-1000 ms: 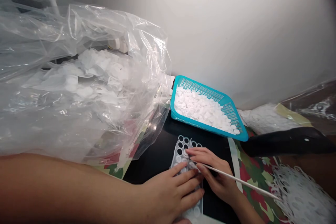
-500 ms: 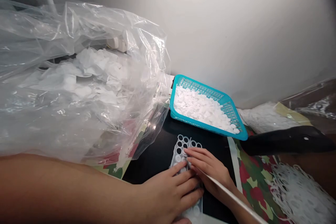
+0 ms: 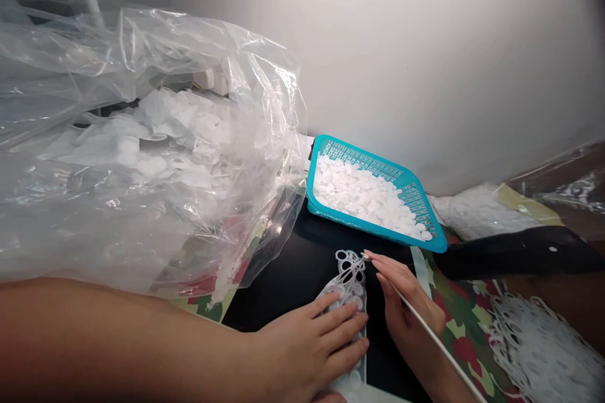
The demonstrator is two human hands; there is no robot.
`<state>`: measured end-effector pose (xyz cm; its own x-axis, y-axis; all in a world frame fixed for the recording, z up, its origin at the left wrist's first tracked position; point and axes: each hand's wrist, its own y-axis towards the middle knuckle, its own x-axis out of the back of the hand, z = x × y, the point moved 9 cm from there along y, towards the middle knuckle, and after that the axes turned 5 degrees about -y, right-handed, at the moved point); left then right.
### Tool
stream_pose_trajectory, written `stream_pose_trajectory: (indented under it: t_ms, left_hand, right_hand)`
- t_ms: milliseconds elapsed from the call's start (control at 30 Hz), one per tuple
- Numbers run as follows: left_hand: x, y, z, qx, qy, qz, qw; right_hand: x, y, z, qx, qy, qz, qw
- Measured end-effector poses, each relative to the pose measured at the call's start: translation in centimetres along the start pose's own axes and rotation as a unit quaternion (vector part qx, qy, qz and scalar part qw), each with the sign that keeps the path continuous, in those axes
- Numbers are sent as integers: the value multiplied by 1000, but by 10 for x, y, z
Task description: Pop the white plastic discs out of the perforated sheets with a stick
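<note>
My left hand [image 3: 314, 343] lies with fingers spread over a translucent white plastic sheet [image 3: 358, 289], holding it down on a black surface [image 3: 269, 289]. Round discs sit in the sheet's holes. At its far end, an openwork strip of empty rings [image 3: 348, 259] is bunched and lifted. My right hand [image 3: 411, 296] pinches the edge of that ring strip between thumb and fingertips, on the right side. A thin white rod or cord [image 3: 437, 340] runs from my right hand down to the lower right; whether the hand holds it, I cannot tell.
Beyond my hands a turquoise basket [image 3: 378, 234] holds many white discs [image 3: 362, 192]. On the left stands a big clear plastic bag [image 3: 265, 107] with white pieces inside. To the right are a black handle-like object [image 3: 515, 252] and a pile of empty ring strips [image 3: 543, 346] by camouflage-patterned cloth [image 3: 466, 352].
My right hand has moved right, away from my left, drawing the ring strip sideways and up so its far end bunches. My left hand has stayed in place.
</note>
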<state>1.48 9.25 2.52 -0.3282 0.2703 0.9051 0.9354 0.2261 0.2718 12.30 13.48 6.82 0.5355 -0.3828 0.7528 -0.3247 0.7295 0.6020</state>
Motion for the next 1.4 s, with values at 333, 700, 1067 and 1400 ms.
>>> stream_pose_trajectory:
  t_ms: [333,700,1067,1400]
  left_hand:
    - [3,1,-2,-1,7,-14,1000]
    - [1,1,-3,-11,42,-12,999]
    - [3,1,-4,-8,24,-20,999]
    - [10,-1,-9,-27,51,-41,997]
  right_hand:
    - [16,0,4,7,-47,-26,999]
    - [35,-6,-6,-25,-89,-75,993]
    - [39,-14,-24,-118,-61,-111,985]
    - [-16,-12,-2,-60,128,95,985]
